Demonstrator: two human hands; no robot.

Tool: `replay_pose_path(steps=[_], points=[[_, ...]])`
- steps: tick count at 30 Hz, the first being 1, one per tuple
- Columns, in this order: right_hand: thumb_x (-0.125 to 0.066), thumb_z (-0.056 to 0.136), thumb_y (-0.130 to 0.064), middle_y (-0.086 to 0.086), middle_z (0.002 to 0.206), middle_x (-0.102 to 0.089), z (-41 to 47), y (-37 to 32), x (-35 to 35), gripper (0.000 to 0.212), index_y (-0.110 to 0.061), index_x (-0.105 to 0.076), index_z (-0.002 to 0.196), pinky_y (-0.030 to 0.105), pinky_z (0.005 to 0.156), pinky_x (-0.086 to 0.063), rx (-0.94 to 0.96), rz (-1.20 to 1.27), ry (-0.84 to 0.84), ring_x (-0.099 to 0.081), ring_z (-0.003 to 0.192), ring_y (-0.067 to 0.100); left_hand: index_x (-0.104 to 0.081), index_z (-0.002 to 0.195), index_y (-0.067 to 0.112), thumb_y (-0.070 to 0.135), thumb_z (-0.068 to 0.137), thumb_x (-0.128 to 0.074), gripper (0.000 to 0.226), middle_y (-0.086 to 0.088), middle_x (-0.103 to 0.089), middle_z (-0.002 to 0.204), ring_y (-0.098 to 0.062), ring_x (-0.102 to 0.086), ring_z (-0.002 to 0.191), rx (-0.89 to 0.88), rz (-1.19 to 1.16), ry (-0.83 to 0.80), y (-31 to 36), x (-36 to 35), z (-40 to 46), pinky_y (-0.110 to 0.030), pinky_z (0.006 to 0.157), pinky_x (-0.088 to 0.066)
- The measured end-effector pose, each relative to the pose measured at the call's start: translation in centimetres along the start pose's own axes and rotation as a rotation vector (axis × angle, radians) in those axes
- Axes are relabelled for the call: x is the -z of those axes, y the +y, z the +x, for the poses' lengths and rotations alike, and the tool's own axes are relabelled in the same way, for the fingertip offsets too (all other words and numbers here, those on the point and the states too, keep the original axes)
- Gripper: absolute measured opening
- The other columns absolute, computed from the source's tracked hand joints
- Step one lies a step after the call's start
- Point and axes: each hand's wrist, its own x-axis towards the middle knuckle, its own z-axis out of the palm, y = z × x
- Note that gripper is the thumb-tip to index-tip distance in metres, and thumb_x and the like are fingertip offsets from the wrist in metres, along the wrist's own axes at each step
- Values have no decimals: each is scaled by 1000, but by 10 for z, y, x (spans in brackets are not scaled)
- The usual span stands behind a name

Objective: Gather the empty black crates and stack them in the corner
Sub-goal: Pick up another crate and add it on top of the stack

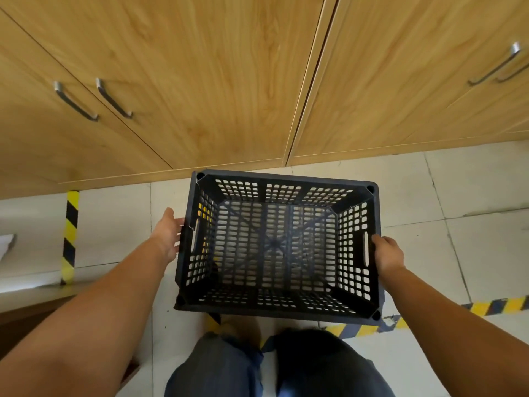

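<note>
From the head view, I have one black crate (pixel 276 245) between my hands, held by its two short ends, open side up. My left hand (pixel 168 234) lies flat against the outside of the left end wall beside the handle slot, fingers loosely together and extended along the wall, not hooked through as far as I can see. My right hand (pixel 388 255) is curled round the right end at its slot; the fingertips are hidden behind the wall, so I cannot tell if they pass through.

To carry this well, I judge I should get the left fingers properly into the slot before I move on, so the load sits on both sides alike, and keep the crate level and clear of my knees (pixel 274 365).

The crate is empty: dark plastic, walls and bottom pierced with rows of small slots, with a cross rib under the base. The pale floor tiles (pixel 415 196) show through the base. Whether it rests on the floor or hangs just above it I cannot tell. It sits just before the wooden cabinet doors (pixel 200 81), its near edge over the yellow and black floor tape (pixel 352 329).
</note>
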Motion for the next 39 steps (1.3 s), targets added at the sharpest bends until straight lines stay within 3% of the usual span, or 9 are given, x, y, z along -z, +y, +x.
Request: replay_pose_path(steps=[4,6,10,14,17,23,31,36,39], points=[[-47,81,-45,19,101,-68,-6,2,36,45,-10,-63,104,54,88,-52,-41,62,-49,-66,86,37,-60,101,10,52,97,-13,63,-9,-60,96,-26,-51,103,36,-11,0,9,12,-46,-43,97,-37],[-49,81,-45,16,89,-69,-51,-21,55,45,-7,-65,100,45,78,-55,-123,81,-67,-65,77,33,-60,95,10,52,98,-13,63,-10,-58,94,-25,-50,100,52,-16,0,16,18,-77,-41,90,-39],[-34,98,-39,9,77,-55,-105,-45,106,37,-8,-54,101,29,56,-35,-138,148,-130,-50,67,21,-57,87,10,53,97,-15,61,-11,-56,94,-26,-48,100,82,-42,-18,32,29,-144,-38,82,-37],[-27,99,-48,9,83,-55,-143,-61,157,54,-7,-53,121,32,63,-38,-167,152,-143,-50,73,22,-57,87,10,54,97,-17,60,-12,-55,98,-26,-46,104,92,-18,-20,46,36,-209,-39,84,-37],[-24,98,-52,15,103,-57,-180,-73,198,63,-4,-51,128,39,84,-39,-192,137,-180,-53,93,29,-57,93,7,53,97,-18,61,-14,-53,107,-27,-46,103,73,5,-8,57,37,-259,-37,86,-36],[-20,96,-57,15,113,-51,-247,-92,272,67,-5,-52,124,43,93,-35,-199,198,-188,-47,106,30,-55,114,5,58,95,-17,68,-15,-53,117,-27,-46,106,58,24,-52,78,42,-337,-40,88,-35],[-23,96,-57,16,121,-53,-308,-82,341,68,-4,-51,127,38,85,-36,-185,326,-93,-47,102,28,-57,92,4,55,96,-17,65,-15,-56,100,-29,-50,102,-15,134,-112,104,26,-400,-42,89,-37],[-23,97,-56,15,113,-51,-339,-63,379,67,-1,-48,127,39,83,-34,-167,436,-23,-47,101,29,-52,74,8,55,96,-21,60,-9,-49,77,-23,-45,69,-74,230,-155,125,0,-433,-33,66,-38],[-21,97,-56,18,116,-51,-351,-49,402,66,-2,-50,122,38,78,-37,-171,462,19,-48,97,29,-52,76,9,53,97,-22,57,-9,-49,78,-24,-46,70,-112,309,-208,134,-23,-450,-34,74,-39]])
